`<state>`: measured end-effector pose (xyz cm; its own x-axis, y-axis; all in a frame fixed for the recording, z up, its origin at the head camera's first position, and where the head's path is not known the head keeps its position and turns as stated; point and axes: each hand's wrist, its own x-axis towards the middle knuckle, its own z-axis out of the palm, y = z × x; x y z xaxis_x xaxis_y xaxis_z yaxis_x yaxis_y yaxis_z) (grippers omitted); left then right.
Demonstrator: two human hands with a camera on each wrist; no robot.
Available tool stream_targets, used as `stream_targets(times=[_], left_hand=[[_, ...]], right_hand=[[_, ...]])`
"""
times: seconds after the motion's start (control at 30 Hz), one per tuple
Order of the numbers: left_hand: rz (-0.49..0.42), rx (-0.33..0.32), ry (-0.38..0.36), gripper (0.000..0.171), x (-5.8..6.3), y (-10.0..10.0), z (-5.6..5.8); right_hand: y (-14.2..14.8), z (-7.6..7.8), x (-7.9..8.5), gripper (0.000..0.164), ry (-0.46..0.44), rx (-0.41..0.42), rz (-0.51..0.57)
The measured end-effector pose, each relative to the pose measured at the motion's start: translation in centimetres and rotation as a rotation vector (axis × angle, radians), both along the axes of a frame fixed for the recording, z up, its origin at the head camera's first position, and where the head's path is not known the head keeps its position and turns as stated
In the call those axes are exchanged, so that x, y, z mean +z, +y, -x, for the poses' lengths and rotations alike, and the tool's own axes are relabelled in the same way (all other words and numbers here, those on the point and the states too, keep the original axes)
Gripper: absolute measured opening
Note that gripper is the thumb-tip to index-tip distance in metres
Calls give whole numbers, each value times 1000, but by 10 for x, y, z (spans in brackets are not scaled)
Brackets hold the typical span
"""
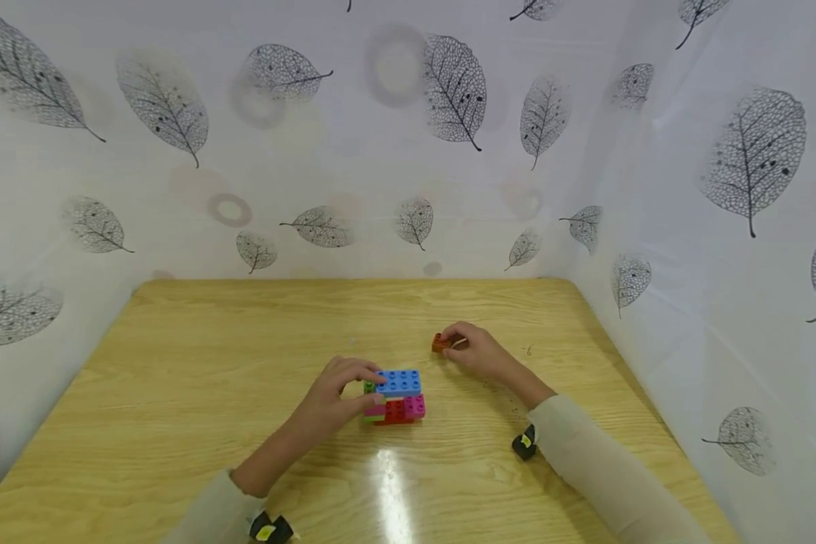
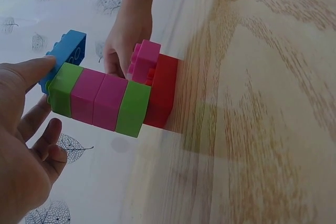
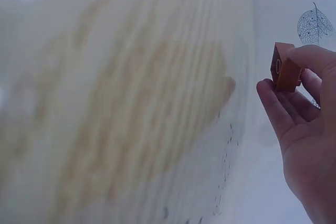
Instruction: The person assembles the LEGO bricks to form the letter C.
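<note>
A small stack of toy building bricks stands on the table in front of me: a red brick (image 2: 163, 93) at the bottom, a column of green brick (image 2: 132, 109) and pink brick (image 2: 109, 100) pieces on one side, and a blue brick (image 1: 401, 383) across the top. My left hand (image 1: 336, 389) holds this stack at its upper left end, thumb and fingers at the blue brick. Another pink brick (image 1: 415, 406) sits on the red one. Farther right, my right hand (image 1: 476, 350) pinches a small orange brick (image 3: 286, 67) between thumb and fingers; its hollow underside shows in the right wrist view.
Both hands work over a light wooden table (image 1: 231, 332). A white curtain (image 1: 353, 166) with a leaf print encloses its back and sides. Dark straps with a wrist device (image 1: 525, 443) show near the right sleeve (image 1: 598, 468).
</note>
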<state>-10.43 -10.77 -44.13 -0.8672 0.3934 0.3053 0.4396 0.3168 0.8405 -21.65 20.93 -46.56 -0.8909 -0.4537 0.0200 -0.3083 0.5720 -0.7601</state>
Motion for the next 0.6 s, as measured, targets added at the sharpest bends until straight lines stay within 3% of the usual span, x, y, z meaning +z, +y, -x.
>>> stream_targets(times=[0.33, 0.6], left_hand=[[2, -1, -28, 21, 0, -1, -2], [-2, 10, -49, 21, 1, -2, -1]], right_hand=[[-10, -6, 4, 22, -7, 6, 16], [-17, -24, 8, 21, 39, 83, 67]])
